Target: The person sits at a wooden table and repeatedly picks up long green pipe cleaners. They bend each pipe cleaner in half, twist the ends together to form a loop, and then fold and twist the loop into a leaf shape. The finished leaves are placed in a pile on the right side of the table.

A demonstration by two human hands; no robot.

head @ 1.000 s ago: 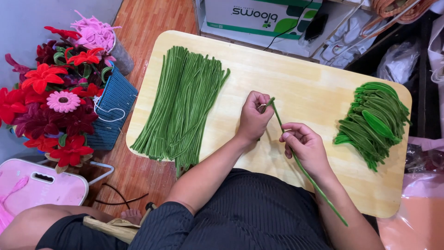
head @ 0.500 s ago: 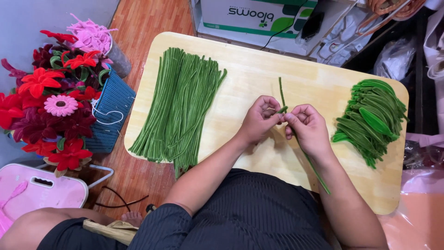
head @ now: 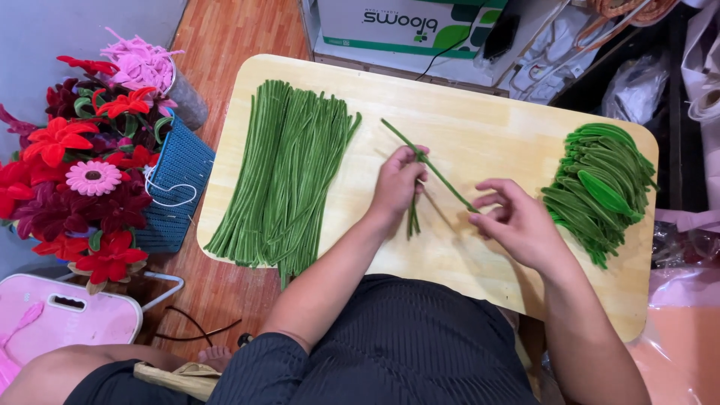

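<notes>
My left hand (head: 398,184) and my right hand (head: 516,222) hold one long green fuzzy stem (head: 430,166) between them above a pale wooden table (head: 465,120). The left hand grips it near the middle, where it bends and a short end hangs down. The right hand pinches its lower right end. A thick pile of straight green stems (head: 289,169) lies to the left of my left hand. A heap of folded green leaf shapes (head: 600,187) lies to the right of my right hand.
A blue woven basket (head: 176,191) with red and pink fabric flowers (head: 71,176) stands on the floor at the left. A pink case (head: 64,319) lies at the lower left. A cardboard box (head: 409,26) and bags stand behind the table.
My hands have moved apart. The stem, earlier pinched between both hands close together, now stretches slanted between them, with its free end pointing up left.
</notes>
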